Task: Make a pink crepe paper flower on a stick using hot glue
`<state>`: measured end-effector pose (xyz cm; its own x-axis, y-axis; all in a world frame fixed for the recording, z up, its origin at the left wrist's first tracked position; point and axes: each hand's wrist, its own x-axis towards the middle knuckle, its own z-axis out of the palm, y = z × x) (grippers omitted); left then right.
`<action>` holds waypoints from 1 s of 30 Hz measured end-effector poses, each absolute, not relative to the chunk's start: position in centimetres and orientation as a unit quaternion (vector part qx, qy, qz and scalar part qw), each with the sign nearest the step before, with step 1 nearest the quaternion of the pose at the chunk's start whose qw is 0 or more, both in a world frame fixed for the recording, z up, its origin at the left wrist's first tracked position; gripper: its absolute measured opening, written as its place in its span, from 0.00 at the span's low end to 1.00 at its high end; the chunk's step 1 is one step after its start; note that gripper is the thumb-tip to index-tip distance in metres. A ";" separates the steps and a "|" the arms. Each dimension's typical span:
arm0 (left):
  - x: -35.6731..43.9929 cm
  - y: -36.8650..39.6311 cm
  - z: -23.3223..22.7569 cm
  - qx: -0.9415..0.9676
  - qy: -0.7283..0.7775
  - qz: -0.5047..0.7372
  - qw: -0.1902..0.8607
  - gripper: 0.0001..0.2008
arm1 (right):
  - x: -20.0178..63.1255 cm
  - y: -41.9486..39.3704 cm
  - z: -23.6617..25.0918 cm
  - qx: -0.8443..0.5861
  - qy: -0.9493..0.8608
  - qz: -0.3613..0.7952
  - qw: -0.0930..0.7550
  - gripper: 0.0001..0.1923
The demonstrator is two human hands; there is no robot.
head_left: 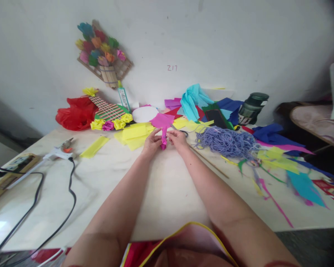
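A strip of magenta crepe paper is held upright between my two hands, bunched and crumpled at its lower end. My left hand pinches it from the left side, and my right hand pinches it from the right. Just behind the strip lies a flat magenta piece; I cannot tell whether the two are joined. Yellow crepe paper sheets lie left of my left hand. Close by my right hand are part of a pair of scissors and a thin wooden stick.
A glue gun with its cord and a power strip sit at left. Tangled purple string, paper scraps and a dark green jar are at right. A paper-flower decoration hangs on the wall above a glue bottle.
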<state>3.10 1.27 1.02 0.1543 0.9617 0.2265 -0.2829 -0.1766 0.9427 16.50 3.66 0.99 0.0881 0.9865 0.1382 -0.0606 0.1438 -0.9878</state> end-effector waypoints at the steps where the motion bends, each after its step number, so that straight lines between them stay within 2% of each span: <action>1: 3.1 1.3 1.0 0.521 0.327 0.563 0.551 0.33 | 16.5 3.7 1.0 -0.471 -0.494 0.455 0.571 0.13; 21: 3.2 2.1 0.1 0.521 0.370 0.568 0.518 0.33 | 16.4 4.2 0.4 -0.518 -0.526 0.377 0.559 0.07; 30: 3.2 2.3 0.0 0.531 0.383 0.551 0.518 0.28 | 16.1 3.3 1.3 -0.512 -0.476 0.442 0.563 0.08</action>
<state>3.15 2.28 0.01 0.1002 0.9769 0.1890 -0.1639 -0.1711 0.9715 16.05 3.33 1.27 0.1576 0.9840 0.0833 -0.0105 0.0860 -0.9962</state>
